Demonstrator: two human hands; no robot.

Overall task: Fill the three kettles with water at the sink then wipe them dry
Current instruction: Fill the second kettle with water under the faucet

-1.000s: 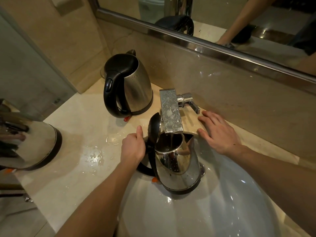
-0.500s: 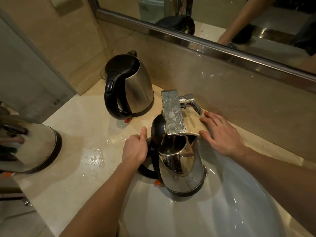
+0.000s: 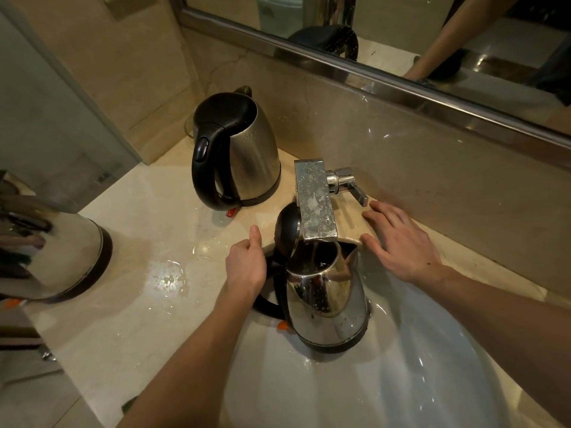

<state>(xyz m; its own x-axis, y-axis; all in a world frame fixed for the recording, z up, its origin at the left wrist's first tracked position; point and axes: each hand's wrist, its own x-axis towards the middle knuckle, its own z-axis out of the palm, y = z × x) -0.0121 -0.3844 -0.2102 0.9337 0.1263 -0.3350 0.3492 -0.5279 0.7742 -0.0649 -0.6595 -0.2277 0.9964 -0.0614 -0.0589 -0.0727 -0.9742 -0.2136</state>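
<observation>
A steel kettle [image 3: 324, 301] with its black lid flipped up stands in the white sink basin [image 3: 386, 381], its mouth right under the square chrome faucet spout [image 3: 315, 202]. My left hand [image 3: 247, 264] grips its black handle. My right hand [image 3: 401, 242] rests flat, fingers spread, on the counter just below the faucet lever [image 3: 352, 183], not touching it. A second steel kettle [image 3: 241, 156] with lid closed stands on the counter at the back. A third kettle [image 3: 58, 251] lies at the left edge, partly cut off.
The beige marble counter [image 3: 139, 304] has puddles of water left of the sink. A mirror [image 3: 401, 35] with a metal frame runs along the back wall. A glass partition closes off the left side.
The kettle in the sink has shifted slightly with my left hand under the spout. My right hand stays by the lever. The view has drifted a little.
</observation>
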